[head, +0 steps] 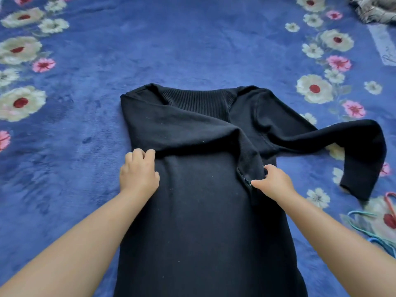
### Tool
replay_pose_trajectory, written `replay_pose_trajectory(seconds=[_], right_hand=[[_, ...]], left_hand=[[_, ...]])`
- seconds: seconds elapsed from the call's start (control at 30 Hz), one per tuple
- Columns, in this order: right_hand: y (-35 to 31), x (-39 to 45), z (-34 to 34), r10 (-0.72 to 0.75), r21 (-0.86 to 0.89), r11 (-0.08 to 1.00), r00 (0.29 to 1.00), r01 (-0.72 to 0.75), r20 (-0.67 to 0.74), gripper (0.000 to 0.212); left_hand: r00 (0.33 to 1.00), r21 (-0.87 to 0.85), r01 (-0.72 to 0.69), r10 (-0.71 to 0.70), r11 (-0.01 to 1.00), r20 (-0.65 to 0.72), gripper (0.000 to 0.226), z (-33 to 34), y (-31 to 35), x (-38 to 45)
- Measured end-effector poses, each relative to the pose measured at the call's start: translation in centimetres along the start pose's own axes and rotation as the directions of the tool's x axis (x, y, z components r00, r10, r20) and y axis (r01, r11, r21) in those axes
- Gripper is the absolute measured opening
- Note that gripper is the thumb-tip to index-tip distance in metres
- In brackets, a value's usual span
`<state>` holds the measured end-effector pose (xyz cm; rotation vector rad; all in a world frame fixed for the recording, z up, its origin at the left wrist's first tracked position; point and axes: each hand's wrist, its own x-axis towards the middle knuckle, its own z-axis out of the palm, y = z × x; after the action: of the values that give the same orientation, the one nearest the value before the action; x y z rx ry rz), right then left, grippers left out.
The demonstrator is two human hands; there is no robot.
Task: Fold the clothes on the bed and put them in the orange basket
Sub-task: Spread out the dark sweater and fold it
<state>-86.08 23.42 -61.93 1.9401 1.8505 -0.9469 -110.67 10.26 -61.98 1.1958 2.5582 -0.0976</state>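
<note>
Covering the whole view, a blue bed blanket (pixel 192 43) with white and pink flowers lies under everything. Spread flat on it between the two hands is a long black knit garment (pixel 199 211), its ribbed neck beyond the fingertips and its body running back toward the person. One sleeve (pixel 192 133) is folded across the chest just beyond both hands; the other sleeve (pixel 351 151) trails out to the right of the right hand, bent down at the elbow. Far beyond the right hand, at the top corner, lies a grey patterned cloth (pixel 372 9). Coloured hangers (pixel 372 224) lie near the right forearm. The left hand (pixel 138 174) curls its fingers onto the folded sleeve's lower edge. The right hand (pixel 272 183) pinches the sleeve's cuff end, fingers narrow, beside a small beaded trim (pixel 244 179).
</note>
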Motion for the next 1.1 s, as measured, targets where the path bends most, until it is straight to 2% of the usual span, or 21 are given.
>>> replay_pose_trajectory(seconds=[0.03,0.07,0.13,0.27,0.33,0.4,0.43,0.53,0.6,0.63,0.7,0.73,0.8,0.87,0.9,0.97,1.03,1.1], right_hand=[[-0.1,0.2,0.1,0.014,-0.014,1.0,1.0,-0.014,-0.017,0.015],[-0.1,0.4,0.0,0.015,0.032,0.999,1.0,-0.014,-0.018,0.013],[-0.4,1.0,-0.6,-0.016,0.185,0.983,1.0,0.018,-0.015,0.028],[-2.2,1.3,-3.6,-0.128,0.335,0.922,0.969,0.195,-0.212,0.017],[-3.0,1.7,-5.5,-0.18,0.316,0.908,0.938,0.274,-0.297,0.015],[-3.6,2.7,-7.2,-0.225,0.179,0.937,0.909,0.301,-0.351,0.017],[-3.8,3.3,-7.9,-0.219,0.087,0.961,0.912,0.264,-0.347,0.018],[-3.7,5.6,-8.5,-0.137,-0.232,0.969,0.966,0.084,-0.221,0.024],[-3.5,6.7,-7.7,-0.092,-0.462,0.887,0.985,0.016,-0.144,0.03],[-3.5,7.2,-7.3,-0.086,-0.524,0.851,0.99,0.015,-0.112,0.035],[-3.9,7.7,-6.6,-0.104,-0.497,0.866,0.991,0.05,-0.083,0.041],[-4.1,7.7,-6.5,-0.137,-0.438,0.895,0.986,0.082,-0.095,0.038],[-4.7,7.7,-6.3,-0.18,-0.266,0.954,0.973,0.137,-0.142,0.026],[-5.0,7.7,-6.5,-0.19,-0.182,0.969,0.975,0.166,-0.119,0.041],[-5.0,7.7,-6.6,-0.2,-0.232,0.956,0.977,0.177,-0.078,0.04],[-4.8,8.1,-7.3,-0.222,-0.323,0.92,0.974,0.222,0.037,0.023],[-4.5,8.1,-8.2,-0.275,-0.253,0.917,0.949,0.307,0.154,0.012],[-4.2,8.3,-9.2,-0.335,-0.174,0.913,0.922,0.368,0.194,0.008]], left_hand=[[1.0,0.042,-0.011,0.011,0.999,0.005,0.038,0.2,0.0,0.6],[1.0,0.081,-0.017,0.016,0.997,0.012,0.036,0.5,0.0,1.2],[0.999,0.143,-0.033,0.034,0.989,-0.003,0.035,0.7,-0.1,2.2],[0.996,0.193,-0.083,0.089,0.978,-0.022,0.034,0.5,-0.9,4.0],[0.965,0.222,-0.21,0.239,0.952,-0.109,0.036,0.0,-2.3,5.2],[0.931,0.238,-0.291,0.331,0.926,-0.151,0.045,-1.3,-3.7,6.0],[0.914,0.242,-0.332,0.374,0.912,-0.155,0.046,-1.3,-4.6,6.1],[0.915,0.305,-0.367,0.4,0.879,-0.055,0.045,0.0,-6.1,5.7],[0.923,0.303,-0.367,0.384,0.88,0.001,0.042,1.2,-6.4,5.5],[0.922,0.301,-0.373,0.388,0.877,0.013,0.035,1.6,-6.2,5.5],[0.919,0.284,-0.368,0.393,0.885,-0.035,0.015,1.3,-5.7,6.1],[0.925,0.266,-0.345,0.375,0.9,-0.068,0.016,0.8,-5.5,6.7],[0.92,0.22,-0.323,0.36,0.92,-0.152,0.034,-0.6,-4.9,8.1],[0.894,0.142,-0.38,0.402,0.914,-0.197,0.041,-2.1,-3.6,9.7],[0.902,0.096,-0.385,0.396,0.918,-0.169,0.04,-2.9,-2.7,10.5],[0.945,0.048,-0.321,0.323,0.946,-0.04,0.037,-3.5,-1.2,12.8],[0.961,0.074,-0.259,0.249,0.963,0.124,0.042,-3.6,-0.4,14.5],[0.973,0.116,-0.207,0.191,0.972,0.132,0.047,-3.4,-0.3,15.6]])
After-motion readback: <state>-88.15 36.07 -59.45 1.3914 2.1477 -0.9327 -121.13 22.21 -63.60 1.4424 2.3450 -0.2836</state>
